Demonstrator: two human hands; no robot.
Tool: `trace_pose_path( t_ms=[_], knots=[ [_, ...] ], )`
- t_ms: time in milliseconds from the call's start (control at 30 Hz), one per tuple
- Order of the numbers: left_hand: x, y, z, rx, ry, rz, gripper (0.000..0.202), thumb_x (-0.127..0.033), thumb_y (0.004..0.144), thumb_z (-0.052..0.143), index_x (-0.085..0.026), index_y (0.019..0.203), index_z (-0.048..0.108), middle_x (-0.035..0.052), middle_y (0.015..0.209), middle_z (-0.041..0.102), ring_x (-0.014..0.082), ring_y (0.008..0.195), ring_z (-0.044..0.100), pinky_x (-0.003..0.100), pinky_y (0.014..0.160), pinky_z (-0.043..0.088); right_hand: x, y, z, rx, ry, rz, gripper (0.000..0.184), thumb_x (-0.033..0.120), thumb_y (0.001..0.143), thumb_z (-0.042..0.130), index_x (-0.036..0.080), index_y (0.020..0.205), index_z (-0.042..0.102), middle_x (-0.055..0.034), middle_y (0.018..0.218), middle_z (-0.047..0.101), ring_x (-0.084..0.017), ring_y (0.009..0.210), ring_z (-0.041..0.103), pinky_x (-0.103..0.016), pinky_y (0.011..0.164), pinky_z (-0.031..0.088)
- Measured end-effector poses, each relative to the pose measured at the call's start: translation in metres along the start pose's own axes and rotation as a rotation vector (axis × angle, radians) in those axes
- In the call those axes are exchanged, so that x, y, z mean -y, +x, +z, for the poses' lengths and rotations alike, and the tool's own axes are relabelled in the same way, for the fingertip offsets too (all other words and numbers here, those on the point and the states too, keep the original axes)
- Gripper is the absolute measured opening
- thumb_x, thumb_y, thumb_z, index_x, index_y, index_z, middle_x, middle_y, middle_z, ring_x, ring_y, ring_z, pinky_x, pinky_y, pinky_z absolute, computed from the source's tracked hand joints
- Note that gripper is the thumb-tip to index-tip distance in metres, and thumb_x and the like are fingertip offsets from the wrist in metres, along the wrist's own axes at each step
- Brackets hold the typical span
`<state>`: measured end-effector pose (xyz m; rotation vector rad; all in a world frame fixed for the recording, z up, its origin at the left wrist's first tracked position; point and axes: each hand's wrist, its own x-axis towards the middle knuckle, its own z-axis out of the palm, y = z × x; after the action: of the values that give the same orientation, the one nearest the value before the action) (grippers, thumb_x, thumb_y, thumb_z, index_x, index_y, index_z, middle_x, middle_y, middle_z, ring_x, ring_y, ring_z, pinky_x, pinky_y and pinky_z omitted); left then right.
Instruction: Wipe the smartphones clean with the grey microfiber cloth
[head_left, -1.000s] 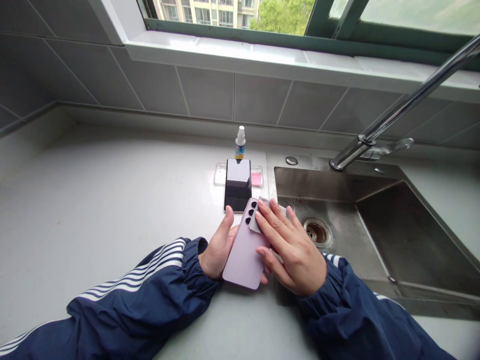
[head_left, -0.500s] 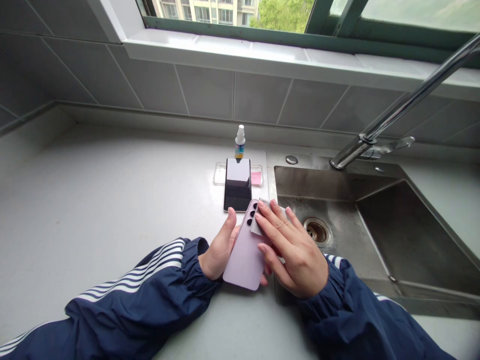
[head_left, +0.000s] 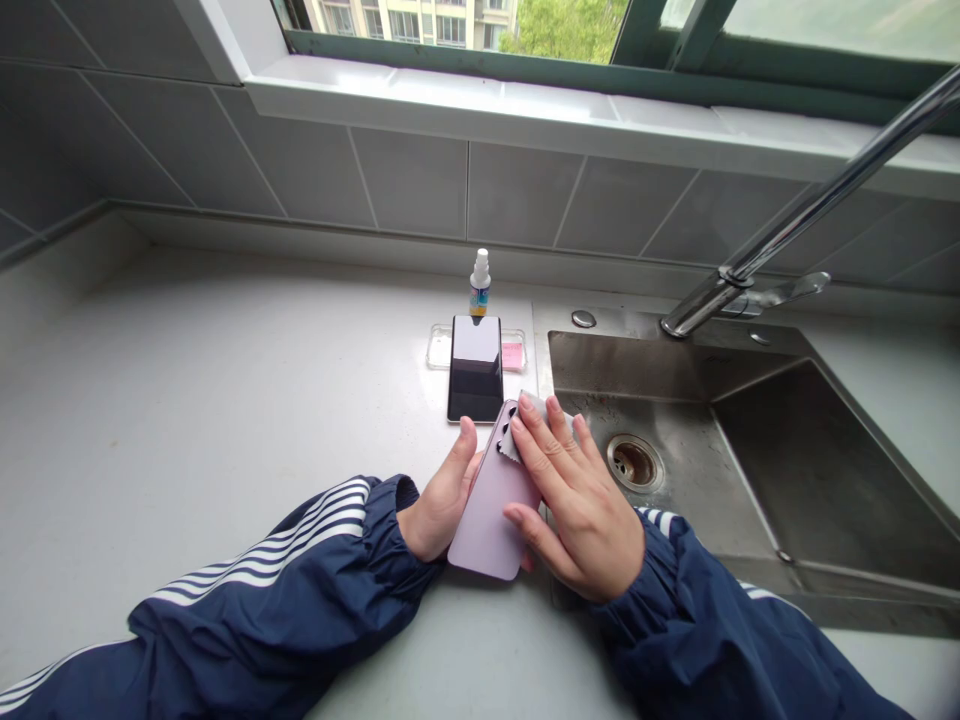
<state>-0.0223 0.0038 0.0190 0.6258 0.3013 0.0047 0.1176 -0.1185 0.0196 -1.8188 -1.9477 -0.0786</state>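
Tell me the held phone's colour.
The phone is pale lilac, clearest in the head view.

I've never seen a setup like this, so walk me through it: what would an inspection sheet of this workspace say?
Surface: white countertop with a steel sink set in on the right.
Job's things: lilac smartphone with three camera lenses, back facing up; grey cloth against its back beside the lenses.
Clutter: dark-screened phone lying on a clear tray; pink note; small spray bottle.
Hands: left hand grips the lilac smartphone; right hand presses the grey cloth onto it.
Cables: nothing seen.
Surroundings: grey wall tiles, white window sill, steel faucet, sink drain.
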Motion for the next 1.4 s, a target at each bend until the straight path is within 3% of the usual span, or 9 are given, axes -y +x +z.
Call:
trace_pose_path(
  t_ms=[133, 433, 700, 933, 1200, 1300, 1400],
  knots=[
    [0.001, 0.002, 0.001, 0.023, -0.027, 0.023, 0.089, -0.078, 0.091, 0.02, -0.014, 0.144, 0.051, 0.0173, 0.113, 0.072, 0.0303, 0.099, 0.071, 0.039, 0.087, 0.053, 0.002, 0.0, -0.001, 0.037, -0.016, -0.045, 0.073, 0.041, 0.101, 0.046, 0.009, 0.16, 0.017, -0.0161, 0.165, 0.021, -0.034, 0.155, 0.009, -0.061, 0.122, 0.021],
    [0.0, 0.003, -0.001, -0.05, -0.074, 0.043, 0.09, -0.071, 0.095, 0.007, -0.01, 0.143, 0.051, 0.0184, 0.111, 0.072, 0.029, 0.103, 0.07, 0.039, 0.095, 0.048, 0.002, 0.0, -0.003, 0.085, 0.01, -0.116, 0.065, 0.036, 0.1, 0.047, 0.009, 0.156, 0.029, -0.0139, 0.163, 0.027, -0.032, 0.155, 0.014, -0.06, 0.124, 0.015],
    [-0.005, 0.004, -0.001, -0.071, -0.142, 0.052, 0.09, -0.075, 0.093, 0.012, -0.013, 0.145, 0.05, 0.0173, 0.111, 0.072, 0.0296, 0.101, 0.069, 0.04, 0.093, 0.049, 0.003, 0.0, -0.004, 0.07, -0.055, -0.066, 0.061, 0.039, 0.101, 0.045, 0.014, 0.155, 0.034, -0.0153, 0.164, 0.025, -0.031, 0.153, 0.023, -0.062, 0.122, 0.019],
    [-0.006, 0.0, -0.002, -0.014, -0.15, 0.044, 0.086, -0.072, 0.095, 0.013, -0.014, 0.144, 0.052, 0.0172, 0.111, 0.071, 0.0304, 0.098, 0.07, 0.04, 0.088, 0.051, 0.002, 0.0, -0.007, 0.018, -0.06, 0.003, 0.063, 0.043, 0.102, 0.042, 0.014, 0.156, 0.032, -0.0156, 0.165, 0.023, -0.033, 0.154, 0.021, -0.063, 0.119, 0.024],
    [-0.007, -0.004, 0.001, 0.167, -0.1, -0.024, 0.087, -0.078, 0.091, 0.016, -0.018, 0.143, 0.052, 0.0156, 0.105, 0.072, 0.0309, 0.092, 0.072, 0.04, 0.078, 0.054, 0.0, 0.001, -0.01, -0.109, -0.03, 0.012, 0.063, 0.033, 0.101, 0.047, 0.013, 0.157, 0.029, -0.0173, 0.164, 0.025, -0.037, 0.154, 0.016, -0.063, 0.119, 0.024],
    [-0.005, -0.004, 0.0, 0.17, -0.123, -0.026, 0.086, -0.077, 0.092, 0.017, -0.017, 0.143, 0.052, 0.0162, 0.105, 0.072, 0.0311, 0.09, 0.072, 0.042, 0.078, 0.054, 0.0, 0.0, -0.01, -0.126, -0.026, 0.004, 0.061, 0.031, 0.099, 0.049, 0.012, 0.155, 0.034, -0.016, 0.163, 0.028, -0.039, 0.154, 0.013, -0.064, 0.12, 0.021],
    [-0.004, -0.003, -0.003, 0.097, -0.17, -0.008, 0.081, -0.071, 0.096, 0.016, -0.016, 0.143, 0.052, 0.0168, 0.106, 0.072, 0.0313, 0.091, 0.072, 0.043, 0.08, 0.054, -0.001, 0.0, -0.01, -0.105, -0.03, -0.005, 0.059, 0.033, 0.099, 0.049, 0.013, 0.153, 0.039, -0.0135, 0.162, 0.031, -0.04, 0.154, 0.012, -0.066, 0.12, 0.018]
  ],
)
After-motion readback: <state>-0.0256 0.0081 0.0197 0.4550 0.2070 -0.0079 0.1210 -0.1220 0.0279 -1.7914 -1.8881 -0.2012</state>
